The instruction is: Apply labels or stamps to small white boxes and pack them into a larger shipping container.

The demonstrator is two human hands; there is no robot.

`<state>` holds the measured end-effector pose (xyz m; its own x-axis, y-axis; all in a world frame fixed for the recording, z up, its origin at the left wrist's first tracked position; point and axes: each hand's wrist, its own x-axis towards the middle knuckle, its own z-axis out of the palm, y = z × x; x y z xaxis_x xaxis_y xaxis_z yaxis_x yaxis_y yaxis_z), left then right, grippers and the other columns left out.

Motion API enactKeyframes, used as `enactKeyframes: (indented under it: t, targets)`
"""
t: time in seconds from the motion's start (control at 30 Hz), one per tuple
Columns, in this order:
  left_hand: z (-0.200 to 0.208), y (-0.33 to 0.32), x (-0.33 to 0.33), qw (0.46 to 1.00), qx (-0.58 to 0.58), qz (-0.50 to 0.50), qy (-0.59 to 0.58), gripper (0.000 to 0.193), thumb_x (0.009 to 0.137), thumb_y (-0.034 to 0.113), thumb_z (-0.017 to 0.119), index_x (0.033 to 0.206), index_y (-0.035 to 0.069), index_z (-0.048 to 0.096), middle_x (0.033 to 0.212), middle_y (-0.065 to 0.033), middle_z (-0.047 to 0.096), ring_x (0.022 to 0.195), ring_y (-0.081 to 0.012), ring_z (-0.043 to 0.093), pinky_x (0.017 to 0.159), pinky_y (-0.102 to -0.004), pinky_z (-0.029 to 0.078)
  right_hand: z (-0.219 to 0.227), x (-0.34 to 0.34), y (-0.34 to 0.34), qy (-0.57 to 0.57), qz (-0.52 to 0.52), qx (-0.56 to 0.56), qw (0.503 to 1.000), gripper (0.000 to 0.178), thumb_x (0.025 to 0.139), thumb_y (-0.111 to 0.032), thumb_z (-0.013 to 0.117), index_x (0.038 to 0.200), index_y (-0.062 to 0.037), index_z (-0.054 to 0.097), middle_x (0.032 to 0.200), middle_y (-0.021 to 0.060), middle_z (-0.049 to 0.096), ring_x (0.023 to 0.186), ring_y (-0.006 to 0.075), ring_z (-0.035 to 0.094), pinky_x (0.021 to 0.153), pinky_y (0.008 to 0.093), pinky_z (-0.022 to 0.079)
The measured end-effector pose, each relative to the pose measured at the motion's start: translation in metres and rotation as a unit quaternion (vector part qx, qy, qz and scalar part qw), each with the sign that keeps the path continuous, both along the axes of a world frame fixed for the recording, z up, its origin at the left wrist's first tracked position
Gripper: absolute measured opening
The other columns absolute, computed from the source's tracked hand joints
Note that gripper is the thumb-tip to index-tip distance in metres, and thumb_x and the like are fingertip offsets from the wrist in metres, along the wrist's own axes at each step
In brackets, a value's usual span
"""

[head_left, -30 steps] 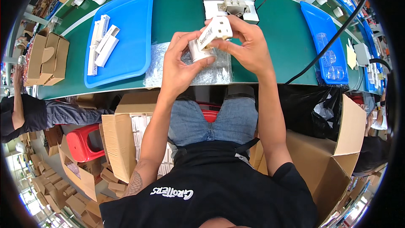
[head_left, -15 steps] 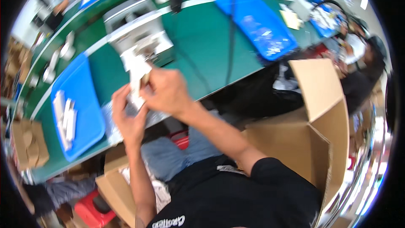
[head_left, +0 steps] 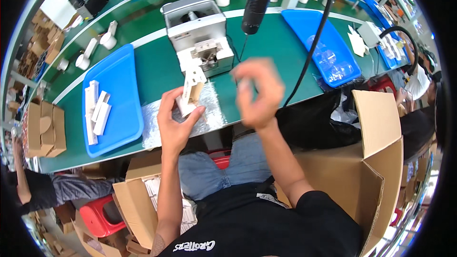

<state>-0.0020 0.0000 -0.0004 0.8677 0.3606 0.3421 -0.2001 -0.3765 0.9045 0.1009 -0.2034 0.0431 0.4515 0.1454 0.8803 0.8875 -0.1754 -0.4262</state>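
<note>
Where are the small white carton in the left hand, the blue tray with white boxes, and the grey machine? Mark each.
small white carton (head_left: 191,90), head view, on its open upper flap.
blue tray (head_left: 121,74), head view, on its bare floor.
grey machine (head_left: 193,24), head view, on its top housing.

bright even indoor light, soft shadows, right hand (head_left: 257,93) smeared with motion blur, heavy fisheye bending at edges, black vignette in the corners

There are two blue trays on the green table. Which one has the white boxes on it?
The blue tray on the left, beside the left hand, carries the white boxes. The blue tray on the right holds only clear plastic bags.
</note>
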Motion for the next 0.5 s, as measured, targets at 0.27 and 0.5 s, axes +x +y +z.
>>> enactKeyframes:
  t: [0.27, 0.5]
  targets:
    - [-0.004, 0.005, 0.0, 0.997, -0.061, -0.034, -0.012, 0.068, 0.077, -0.001, 0.089, 0.138, 0.002, 0.058, 0.128, -0.0105, 0.062, 0.117, -0.0208, 0.063, 0.103, -0.0355, 0.051, 0.083, 0.111, 0.017, 0.107, 0.222, 0.065, 0.967, 0.044, 0.107, -0.02, 0.066, 0.143, -0.0011, 0.049, 0.091, 0.0015, 0.064, 0.078, 0.0093, 0.064, 0.07, 0.0273, 0.054]
    - [-0.01, 0.016, 0.001, 0.997, -0.06, -0.052, 0.015, 0.068, 0.083, -0.002, 0.084, 0.144, 0.002, 0.052, 0.128, -0.0089, 0.057, 0.117, -0.0194, 0.062, 0.103, -0.033, 0.051, 0.097, 0.055, 0.019, 0.289, 0.389, 0.154, 0.861, 0.057, 0.109, -0.043, 0.06, 0.146, -0.0011, 0.048, 0.075, 0.0087, 0.063, 0.053, 0.0151, 0.061, 0.05, 0.0282, 0.049]
